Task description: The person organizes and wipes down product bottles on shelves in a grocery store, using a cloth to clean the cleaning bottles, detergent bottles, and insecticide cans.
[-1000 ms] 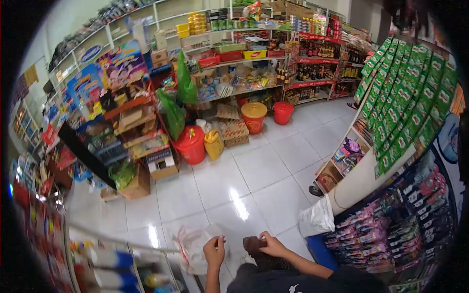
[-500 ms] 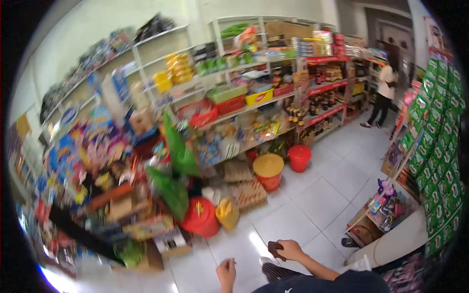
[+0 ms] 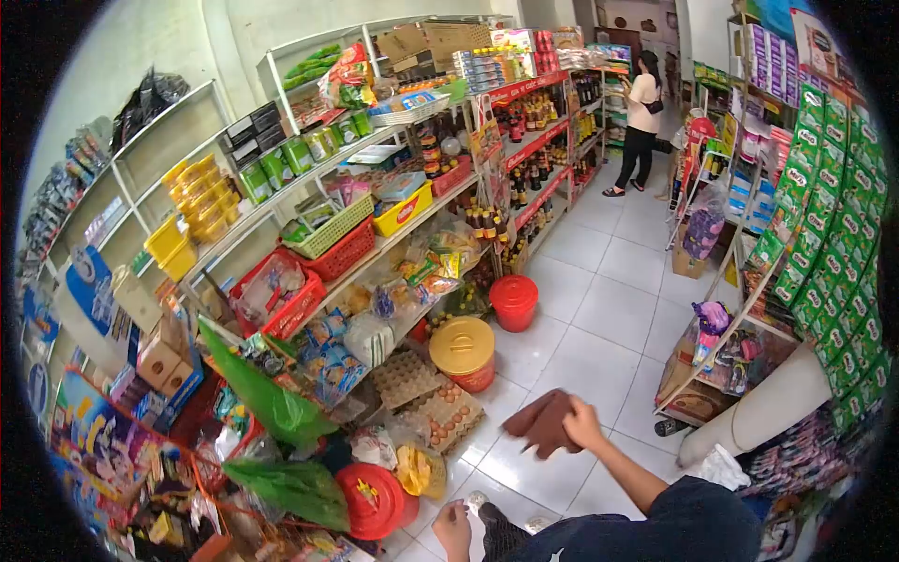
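A brown cloth (image 3: 543,423) hangs from my right hand (image 3: 585,426), which is closed on one end of it. The cloth spreads out to the left, its far edge blurred, in mid-air over the white tiled floor. Low in the view, my left hand (image 3: 452,530) is held near my body with its fingers curled together. Whether anything small is pinched there I cannot make out. Nearest to it on the floor are a red lidded bucket (image 3: 379,501) and a yellow bag (image 3: 419,470).
Loaded shelves (image 3: 375,234) line the left side. An egg tray (image 3: 449,417), a gold-lidded bucket (image 3: 462,347) and a red bucket (image 3: 514,302) stand on the floor. Green sachet strips (image 3: 824,253) hang at right above a white roll (image 3: 763,407). A person (image 3: 642,122) stands down the aisle.
The brown cloth was bunched in my right hand and now hangs unfolded, with that hand higher. My view has turned right, toward the aisle. The distant person stands farther left in view.
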Tool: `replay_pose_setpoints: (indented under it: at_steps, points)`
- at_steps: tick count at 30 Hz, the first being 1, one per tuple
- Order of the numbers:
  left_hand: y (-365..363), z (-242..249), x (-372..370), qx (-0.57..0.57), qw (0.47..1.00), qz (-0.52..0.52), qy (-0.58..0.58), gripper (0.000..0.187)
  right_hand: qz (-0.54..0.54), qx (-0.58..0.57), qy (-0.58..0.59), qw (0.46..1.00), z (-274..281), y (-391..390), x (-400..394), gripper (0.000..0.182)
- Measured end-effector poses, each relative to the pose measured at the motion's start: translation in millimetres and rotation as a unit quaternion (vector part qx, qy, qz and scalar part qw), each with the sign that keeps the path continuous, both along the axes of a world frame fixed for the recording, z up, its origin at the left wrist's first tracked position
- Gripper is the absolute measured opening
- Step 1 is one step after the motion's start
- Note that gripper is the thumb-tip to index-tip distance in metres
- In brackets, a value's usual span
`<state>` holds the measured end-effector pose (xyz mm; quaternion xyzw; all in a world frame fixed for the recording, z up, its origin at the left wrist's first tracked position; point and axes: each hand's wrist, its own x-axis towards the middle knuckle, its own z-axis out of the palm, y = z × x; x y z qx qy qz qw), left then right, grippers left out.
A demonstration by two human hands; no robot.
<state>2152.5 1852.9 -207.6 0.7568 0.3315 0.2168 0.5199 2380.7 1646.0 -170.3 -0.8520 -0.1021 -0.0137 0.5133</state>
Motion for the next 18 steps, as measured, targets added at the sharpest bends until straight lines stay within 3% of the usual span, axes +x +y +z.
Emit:
replay_pose_setpoints:
  at_steps: [1, 4, 7, 8, 10, 11, 12, 13, 15, 18]
  points:
    - [19.5, 6.2, 6.1, 0.015, 1.000, -0.015, 0.004, 0.021, -0.050, 0.031, -0.059, 0.997, -12.2, -3.4, 9.7, 0.027]
    - [69.0, 18.5, 34.4, 0.067, 0.996, -0.066, 0.010, 0.021, -0.173, 0.122, 0.001, 0.977, -38.6, -2.2, 18.5, 0.029]
    - [107.4, 24.8, 65.5, -0.048, 0.993, -0.102, 0.022, 0.022, -0.202, 0.142, 0.009, 0.969, -2.3, 40.6, -0.8, 0.027]
    - [114.4, 23.5, 78.4, -0.112, 0.982, -0.151, 0.013, 0.035, -0.199, 0.106, 0.038, 0.973, 3.6, 66.8, -10.5, 0.026]
    - [110.7, 36.6, 109.3, -0.368, 0.921, -0.127, 0.033, 0.048, 0.001, 0.044, 0.071, 0.996, 17.5, 117.8, -40.1, 0.032]
    - [106.4, 42.9, 121.7, -0.450, 0.883, -0.132, -0.015, 0.051, 0.142, 0.047, 0.246, 0.958, 44.3, 139.6, -56.5, 0.043]
    - [103.9, 39.6, 129.1, -0.526, 0.838, -0.132, -0.059, 0.054, 0.196, 0.036, 0.063, 0.978, 33.7, 169.2, -75.8, 0.050]
    - [105.2, 26.5, 140.9, -0.461, 0.863, -0.092, -0.187, 0.049, 0.240, 0.021, -0.126, 0.962, 25.3, 191.5, -90.2, 0.056]
    - [127.1, 37.8, 149.3, -0.600, 0.775, -0.132, -0.149, 0.044, 0.286, 0.003, -0.097, 0.953, 19.6, 202.3, -85.3, 0.058]
    - [129.3, 40.6, 149.7, -0.605, 0.777, -0.090, -0.150, 0.039, 0.324, 0.029, 0.010, 0.946, 22.2, 195.9, -68.3, 0.055]
